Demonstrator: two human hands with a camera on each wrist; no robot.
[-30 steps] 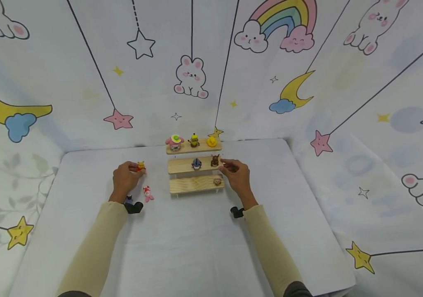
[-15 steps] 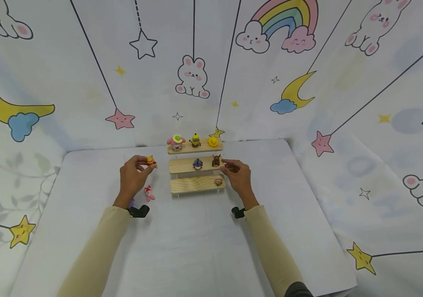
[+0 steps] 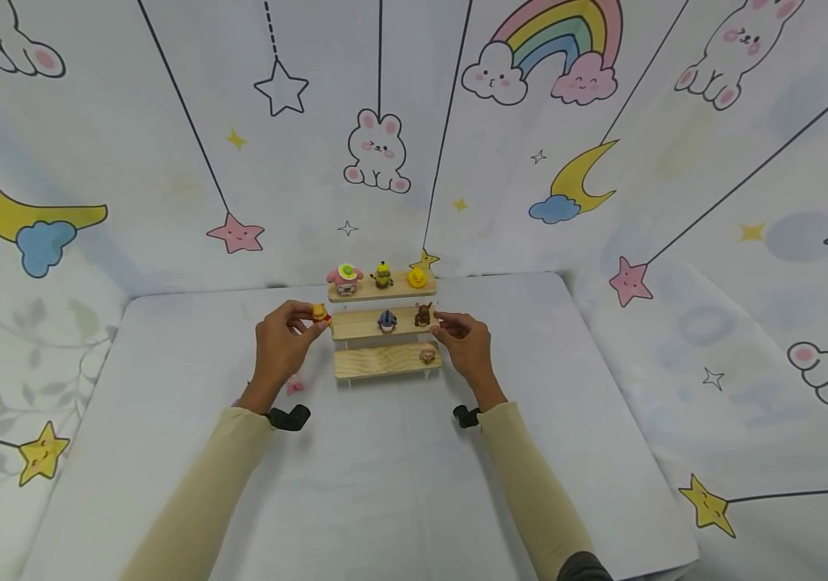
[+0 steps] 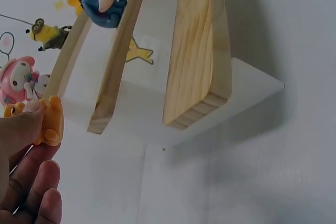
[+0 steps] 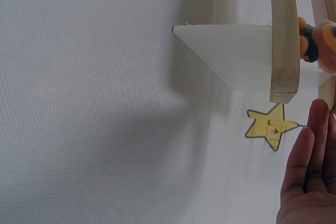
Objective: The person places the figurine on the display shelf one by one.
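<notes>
My left hand [image 3: 283,343] pinches a yellow and red Winnie the Pooh figurine [image 3: 319,312] between thumb and fingertips, right at the left end of the middle shelf. In the left wrist view the figurine [image 4: 51,121] shows its orange back, and the other fingers are loosely bent. My right hand [image 3: 466,343] holds the right end of the three-tier wooden display shelf [image 3: 356,324], thumb and index finger at the middle board. A blue donkey figurine [image 3: 386,321] and a brown figurine [image 3: 423,315] stand on that board.
On the top board are a pink hooded figurine [image 3: 345,280], a minion [image 3: 382,276] and a yellow duck [image 3: 417,278]. A small figurine [image 3: 427,355] sits at the bottom board's right end. Beside my left wrist lies a pink figurine [image 3: 295,385], partly hidden, on the white table [image 3: 385,484].
My left hand has lifted the Winnie the Pooh figurine and carried it right to the middle board's left end. The left arm now covers more of the pink figurine. My right hand stays put.
</notes>
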